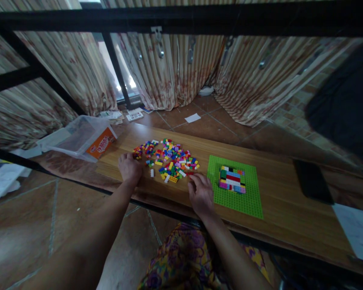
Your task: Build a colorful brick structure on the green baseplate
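Note:
A loose pile of colourful toy bricks (172,159) lies on the wooden tabletop (278,181). At the pile's left edge is my left hand (130,169), palm down, with bent fingers against the nearest bricks; its fingertips are largely hidden. My right hand (201,194) rests between the pile and the green baseplate (254,205), its fingers curled in. A small red brick (190,174) shows at the right fingertips, apparently pinched there. On the baseplate sits a low, multicoloured brick build (232,179), with red, white and light blue rows across its middle.
A clear plastic bin (75,137) with an orange label stands beyond the table's left end. Toward the right end lie a dark phone-like slab (312,181) and a white paper sheet (358,229). Black metal bars (181,22) and striped curtains (193,72) are behind.

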`<state>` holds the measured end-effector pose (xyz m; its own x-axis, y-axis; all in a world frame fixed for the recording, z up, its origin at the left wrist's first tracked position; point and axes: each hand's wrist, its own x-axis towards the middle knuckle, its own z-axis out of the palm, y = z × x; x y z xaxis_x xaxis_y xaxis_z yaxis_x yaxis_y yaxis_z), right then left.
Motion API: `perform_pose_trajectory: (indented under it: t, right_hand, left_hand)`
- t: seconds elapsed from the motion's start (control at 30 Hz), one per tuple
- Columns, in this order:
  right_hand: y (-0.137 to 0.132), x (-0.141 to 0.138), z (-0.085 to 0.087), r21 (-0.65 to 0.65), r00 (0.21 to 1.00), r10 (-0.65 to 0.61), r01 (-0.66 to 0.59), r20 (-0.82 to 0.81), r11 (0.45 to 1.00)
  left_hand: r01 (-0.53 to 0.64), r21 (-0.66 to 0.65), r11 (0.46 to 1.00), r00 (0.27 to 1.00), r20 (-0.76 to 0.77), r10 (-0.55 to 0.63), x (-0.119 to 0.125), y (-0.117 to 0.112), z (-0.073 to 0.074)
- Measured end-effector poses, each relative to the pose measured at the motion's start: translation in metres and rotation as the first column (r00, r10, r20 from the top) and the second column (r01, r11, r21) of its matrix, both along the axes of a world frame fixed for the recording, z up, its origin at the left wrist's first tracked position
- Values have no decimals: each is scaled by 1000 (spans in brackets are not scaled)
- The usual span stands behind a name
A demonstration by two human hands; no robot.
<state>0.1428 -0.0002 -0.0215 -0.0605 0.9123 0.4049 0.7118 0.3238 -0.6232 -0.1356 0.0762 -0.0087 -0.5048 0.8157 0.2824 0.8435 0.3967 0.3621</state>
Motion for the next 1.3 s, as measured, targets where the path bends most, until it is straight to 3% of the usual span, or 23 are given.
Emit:
perform_pose_trajectory:
  t: [0.23,0.5,0.73,0.93,1.1,1.3]
  right_hand:
    - [-4,-3,3,44,999,4,-5,33,999]
    - [-5,-39,9,42,988,132,-136,77,990]
    - [4,-34,8,-1,990,86,-86,115,996]
    - [11,-26,18,-18,986,-24,27,167,999]
    - [33,-47,32,-10,980,89,-88,180,996]
    - [53,-66,39,-109,953,197,-176,232,978]
  left_hand:
    - [0,-4,1000,1000,-10,0,-1,0,-1]
    - [-8,-4,1000,1000,-16,8,1,-1,-1]
    - [-11,2,1000,1000,-12,11,1,-1,-1]
    - [-3,2,1000,1000,-24,3,0,-1,-2]
    - [-14,-5,1000,999,-39,14,0,-1,-4]
    - [-17,-13,1000,1000,-26,17,1,-1,-1]
